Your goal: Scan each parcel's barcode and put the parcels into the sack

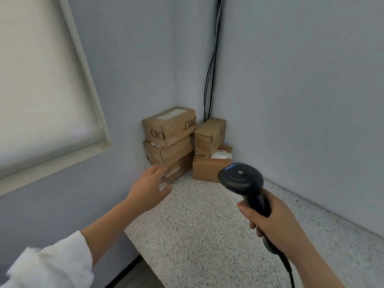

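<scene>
Well, five closed parcels (169, 126) in stacks

Print on the top parcel (169, 126)
We are reading roughly "aio" on two faces, nothing on the white label (222, 154).

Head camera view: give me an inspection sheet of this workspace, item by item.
Surface: speckled countertop, set into a wall corner.
Job's things: five cardboard parcels in the corner, a stack of three beside a stack of two; black barcode scanner; no sack seen.
Clutter: nothing seen.
Hands: left hand open, reaching toward the three-stack's bottom parcel, contact unclear from blur; right hand grips the scanner's handle.
Cables: black cables run down the wall corner behind the parcels; scanner cord trails off below the right hand.
Surroundings: grey walls; window with a closed white blind on the left.
</scene>
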`<state>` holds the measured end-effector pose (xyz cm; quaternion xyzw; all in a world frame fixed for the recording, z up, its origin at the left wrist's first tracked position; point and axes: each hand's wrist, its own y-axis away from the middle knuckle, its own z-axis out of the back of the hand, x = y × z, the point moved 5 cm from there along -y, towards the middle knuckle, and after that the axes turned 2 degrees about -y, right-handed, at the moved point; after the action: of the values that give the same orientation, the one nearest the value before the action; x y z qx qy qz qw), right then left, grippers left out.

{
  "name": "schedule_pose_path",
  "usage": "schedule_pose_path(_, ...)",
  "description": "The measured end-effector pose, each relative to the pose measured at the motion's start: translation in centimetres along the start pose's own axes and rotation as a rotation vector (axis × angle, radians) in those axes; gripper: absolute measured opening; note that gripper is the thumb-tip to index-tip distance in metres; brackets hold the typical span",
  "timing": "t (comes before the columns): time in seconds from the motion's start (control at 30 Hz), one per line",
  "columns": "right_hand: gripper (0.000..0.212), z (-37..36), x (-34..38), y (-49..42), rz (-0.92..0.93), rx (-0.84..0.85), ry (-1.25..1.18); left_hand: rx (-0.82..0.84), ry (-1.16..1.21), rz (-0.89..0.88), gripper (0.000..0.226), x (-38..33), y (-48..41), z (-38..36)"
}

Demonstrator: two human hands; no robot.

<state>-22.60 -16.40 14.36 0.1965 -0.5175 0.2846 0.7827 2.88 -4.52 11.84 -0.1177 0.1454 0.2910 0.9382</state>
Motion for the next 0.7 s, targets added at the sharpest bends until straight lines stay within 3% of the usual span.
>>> schedule_pose_path(0.17,0.011,-3.7,2.3,-5.3,-0.051,-0.137,-0.033,-0.034,0.013,-0.026,0.048,4.8,-11.1,2.6)
schedule_pose_path(0.4,0.011,-7.2,4.9,-9.9,-0.104,-0.284,-0.058,0.057,0.079,0.056,0.076,9.4,-22.5,2.1)
schedule_pose_path(0.7,0.012,-9.2,6.0,-12.3,-0.156,-0.355,-0.043,0.132,0.206,0.116,0.072,11.9,-29.0,0.5)
